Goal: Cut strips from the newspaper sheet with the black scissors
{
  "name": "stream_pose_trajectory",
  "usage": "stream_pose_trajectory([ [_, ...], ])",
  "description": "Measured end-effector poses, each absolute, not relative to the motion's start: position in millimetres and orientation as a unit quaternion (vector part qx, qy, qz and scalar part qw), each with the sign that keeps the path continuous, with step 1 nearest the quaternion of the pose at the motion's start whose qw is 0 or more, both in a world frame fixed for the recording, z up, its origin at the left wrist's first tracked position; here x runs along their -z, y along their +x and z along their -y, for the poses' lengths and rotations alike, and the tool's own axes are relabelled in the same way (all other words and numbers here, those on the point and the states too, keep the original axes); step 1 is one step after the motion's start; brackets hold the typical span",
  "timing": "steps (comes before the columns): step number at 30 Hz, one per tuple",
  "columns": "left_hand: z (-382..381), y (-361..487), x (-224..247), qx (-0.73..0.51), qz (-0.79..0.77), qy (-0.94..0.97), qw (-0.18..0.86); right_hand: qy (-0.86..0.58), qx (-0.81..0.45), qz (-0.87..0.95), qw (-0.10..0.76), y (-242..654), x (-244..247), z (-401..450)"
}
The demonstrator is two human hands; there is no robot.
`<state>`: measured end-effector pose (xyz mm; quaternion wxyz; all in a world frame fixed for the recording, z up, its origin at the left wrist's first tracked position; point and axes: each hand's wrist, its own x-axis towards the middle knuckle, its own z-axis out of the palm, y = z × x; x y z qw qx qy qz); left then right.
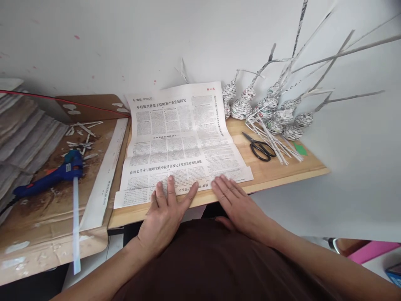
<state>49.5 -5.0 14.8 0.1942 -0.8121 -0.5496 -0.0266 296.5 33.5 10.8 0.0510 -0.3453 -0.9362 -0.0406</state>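
A printed newspaper sheet [175,129] lies across the wooden tabletop, its far end leaning up against the wall. Along the near edge a narrow strip of the paper is folded over. My left hand [166,213] rests on that fold with its fingers spread. Flat on the same folded edge, to the right, lies my right hand [234,200], fingers stretched out and its thumb below the table edge. To the right of the sheet are black-handled scissors [261,148] and several thin rolled-paper strips [275,138].
Woven paper gourd shapes [242,104] with long stems stand at the back right. On the left, a blue glue gun [67,167] with a long glue stick [76,225] lies on cardboard, beside a folded paper strip [106,175]. Stacked paper [25,133] rises at far left. A green piece [300,149] lies right.
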Motion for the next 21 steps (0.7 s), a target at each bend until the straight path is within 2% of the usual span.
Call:
stream_pose_trajectory([
  [4,5.7,51.8,-15.8,0.015,0.554,-0.809,0.197,-0.256,0.045,0.962,0.089,270.2,-6.3,-41.3],
  [14,30.2,7.4,-14.8,-0.038,0.603,-0.766,0.219,-0.338,0.084,0.933,0.094,306.1,-5.6,-41.5],
  [21,50.7,-29.0,-12.1,-0.01,0.64,-0.734,0.228,-0.338,0.114,0.925,0.132,316.3,7.3,-44.3],
])
